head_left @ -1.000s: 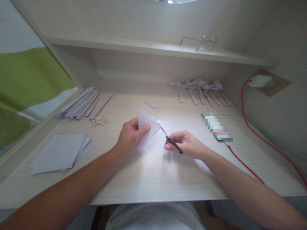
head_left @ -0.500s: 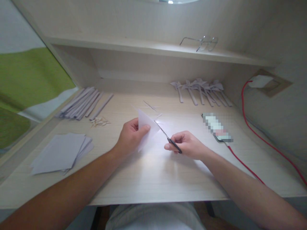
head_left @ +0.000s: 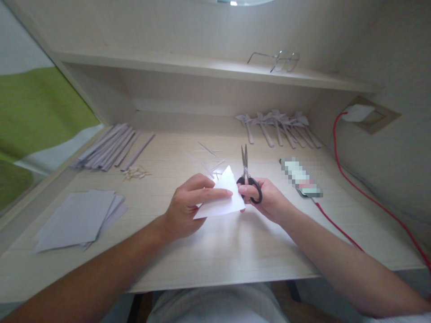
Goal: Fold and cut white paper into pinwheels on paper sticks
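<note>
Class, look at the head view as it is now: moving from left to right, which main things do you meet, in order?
Stack of paper → small pale pieces → left hand → scissors → phone → white plug.

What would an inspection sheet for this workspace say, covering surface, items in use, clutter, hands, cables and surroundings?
Surface: pale desk, wood-look; no spills seen.
Items in use: triangular paper and black-handled scissors, blades slightly parted, off the paper.
Clutter: thin paper strips, small pale pieces, phone with its screen blurred.
Stock: paper sheets, paper tubes, pinwheel-like paper pieces on sticks.
Hands: left hand holds the paper; right hand holds the scissors.
Cables: red cable at the phone; another red cable from the white plug; whether they join is out of view.
Surroundings: glasses on the shelf; green-and-white fabric at left.
</note>
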Demonstrator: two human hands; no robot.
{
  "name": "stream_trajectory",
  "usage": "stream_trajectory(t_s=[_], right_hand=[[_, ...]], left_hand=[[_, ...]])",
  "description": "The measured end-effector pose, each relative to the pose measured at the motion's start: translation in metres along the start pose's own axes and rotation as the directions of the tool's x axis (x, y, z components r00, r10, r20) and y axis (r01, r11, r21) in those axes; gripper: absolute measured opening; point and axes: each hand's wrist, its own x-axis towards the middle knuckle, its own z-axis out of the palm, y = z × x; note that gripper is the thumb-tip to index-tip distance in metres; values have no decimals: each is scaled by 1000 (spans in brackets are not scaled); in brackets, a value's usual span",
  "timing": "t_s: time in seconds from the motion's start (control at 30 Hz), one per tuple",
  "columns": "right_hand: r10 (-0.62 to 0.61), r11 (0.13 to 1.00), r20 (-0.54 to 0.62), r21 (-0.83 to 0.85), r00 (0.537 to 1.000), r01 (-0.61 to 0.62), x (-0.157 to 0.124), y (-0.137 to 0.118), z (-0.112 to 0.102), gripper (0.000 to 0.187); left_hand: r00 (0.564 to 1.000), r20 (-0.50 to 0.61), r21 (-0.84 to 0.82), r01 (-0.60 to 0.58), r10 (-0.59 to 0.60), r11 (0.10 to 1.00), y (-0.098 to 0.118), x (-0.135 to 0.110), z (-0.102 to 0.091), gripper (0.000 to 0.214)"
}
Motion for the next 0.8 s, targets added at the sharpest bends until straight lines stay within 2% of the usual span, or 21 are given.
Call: stream_trajectory(t_s=[0.13, 0.2, 0.23, 0.3, 0.33, 0.37, 0.43, 0.47, 0.53, 0.63, 0.8], right_hand=[[-65, 998, -38, -19, 997, 64, -2, -1, -1, 23], [-93, 995, -67, -40, 993, 91, -2, -3, -3, 23], [-104, 994, -77, -50, 992, 101, -3, -3, -4, 23], [-120, 990, -91, -79, 989, 113, -3, -5, -3, 21], [-119, 989, -97, -101, 988, 109, -3, -5, -2, 20], [-111, 987, -102, -124, 989, 98, -4, -6, -1, 20], [-72, 983, -98, -173, 993, 54, -5, -8, 4, 20], [-46, 980, -87, -195, 995, 29, -6, -8, 7, 20], [1, 972, -49, -234, 999, -12, -8, -10, 12, 20], [45, 962, -13, -269, 999, -47, -11, -11, 17, 18], [45, 962, -5, -271, 999, -45, -11, -12, 19, 21]], left_hand=[[994, 79, 21, -82, 80, 996, -7, -1, 3, 45], [994, 83, -10, -64, 65, 998, -9, -2, 5, 51], [997, 72, -32, -18, 21, 999, -9, -3, 6, 52], [987, -4, -108, 159, -161, 981, -9, -2, 7, 43], [957, -48, -174, 273, -285, 946, -9, -1, 8, 34], [908, -76, -255, 381, -411, 889, -9, 1, 9, 27], [815, 1, -407, 530, -580, 744, -10, 4, 10, 28], [788, 57, -437, 572, -614, 694, -11, 5, 11, 30], [766, 133, -441, 614, -629, 654, -11, 7, 13, 28], [759, 172, -424, 632, -628, 649, -9, 6, 16, 22], [784, 170, -393, 609, -597, 689, -9, 5, 15, 17]])
